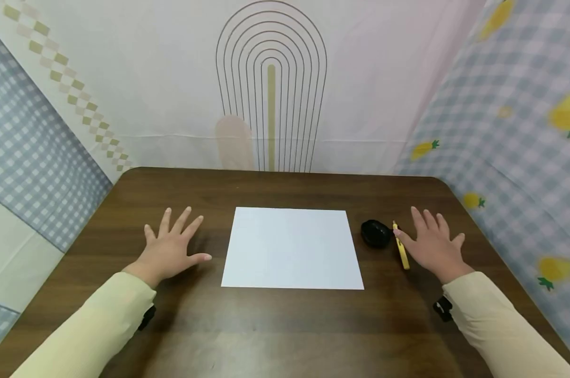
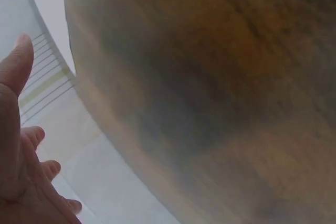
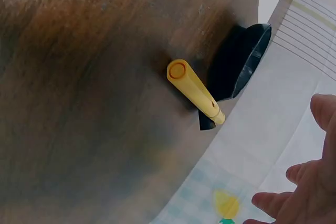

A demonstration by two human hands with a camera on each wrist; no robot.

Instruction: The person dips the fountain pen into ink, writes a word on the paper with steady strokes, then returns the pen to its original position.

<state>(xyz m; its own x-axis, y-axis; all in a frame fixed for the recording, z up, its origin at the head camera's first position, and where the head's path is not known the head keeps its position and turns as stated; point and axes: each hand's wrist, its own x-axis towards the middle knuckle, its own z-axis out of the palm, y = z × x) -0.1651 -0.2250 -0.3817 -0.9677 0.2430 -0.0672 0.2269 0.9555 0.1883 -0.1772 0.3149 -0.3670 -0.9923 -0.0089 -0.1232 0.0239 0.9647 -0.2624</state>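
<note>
White cloth (image 1: 375, 79) — arch-printed — hangs behind the brown wooden table (image 1: 285, 336).

Some curtained-off nook, can't tell if home or studio: dark brown, round-cornered wood-grain counter (image 1: 275, 331) hemmed in by white arch-print cloth (image 1: 370, 79) and blue-and-white checked fabric (image 1: 516, 163) (yellow fruit prints (image 1: 556, 269), lol).

1. Head: high, facing forward and down across the table (image 1: 275, 325).
2. Left wrist: close, tilted, past the left hand (image 2: 14, 177) to the cloth (image 2: 105, 182).
3. Right wrist: close, tilted; shares the yellow tool (image 3: 195, 92) with head.
</note>
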